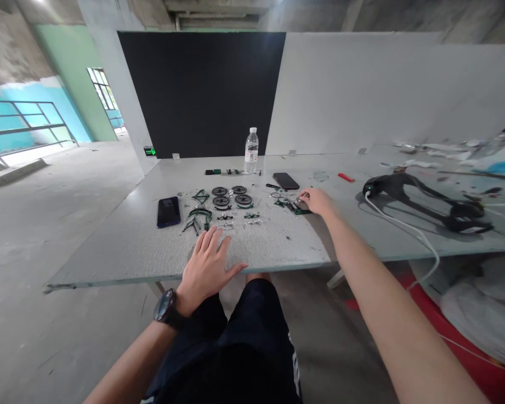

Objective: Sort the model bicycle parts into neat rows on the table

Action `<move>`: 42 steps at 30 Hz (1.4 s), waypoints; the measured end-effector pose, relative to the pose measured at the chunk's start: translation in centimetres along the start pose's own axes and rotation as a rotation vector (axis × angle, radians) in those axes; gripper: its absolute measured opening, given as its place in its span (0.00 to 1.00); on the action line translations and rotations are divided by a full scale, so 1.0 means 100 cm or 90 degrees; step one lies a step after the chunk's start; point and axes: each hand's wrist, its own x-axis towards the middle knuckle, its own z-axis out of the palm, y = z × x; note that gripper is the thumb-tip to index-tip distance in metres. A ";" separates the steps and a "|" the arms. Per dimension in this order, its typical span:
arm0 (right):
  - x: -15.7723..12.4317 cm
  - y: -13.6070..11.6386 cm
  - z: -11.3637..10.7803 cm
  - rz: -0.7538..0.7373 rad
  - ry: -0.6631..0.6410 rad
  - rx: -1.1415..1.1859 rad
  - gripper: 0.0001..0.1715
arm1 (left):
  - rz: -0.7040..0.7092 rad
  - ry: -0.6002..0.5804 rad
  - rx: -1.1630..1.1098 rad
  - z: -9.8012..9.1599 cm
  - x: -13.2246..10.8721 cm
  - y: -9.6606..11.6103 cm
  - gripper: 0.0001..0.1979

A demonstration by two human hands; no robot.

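Note:
My left hand (pixel 206 264) lies flat near the front edge of the grey table (pixel 151 247), fingers spread, holding nothing; a dark watch is on its wrist. Just beyond its fingertips lie small green and black model parts (pixel 223 216), with three black wheels (pixel 229 196) further back. My right hand (pixel 317 201) reaches out to the right of them, its fingers curled over a small cluster of green and metal parts (pixel 288 203). What those fingers hold, if anything, is too small to name.
A dark phone (pixel 168 211) lies left of the parts, another phone (pixel 285 180) behind them. A water bottle (pixel 251 150) stands at the back. A black headset (pixel 425 199) with a white cable (pixel 408 227) lies at the right, with clutter beyond it. A red tool (pixel 345 177) lies at the back right.

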 end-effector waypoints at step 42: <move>0.007 -0.027 0.009 -0.009 -0.013 0.131 0.03 | 0.417 -0.108 -0.069 0.023 0.102 0.070 0.17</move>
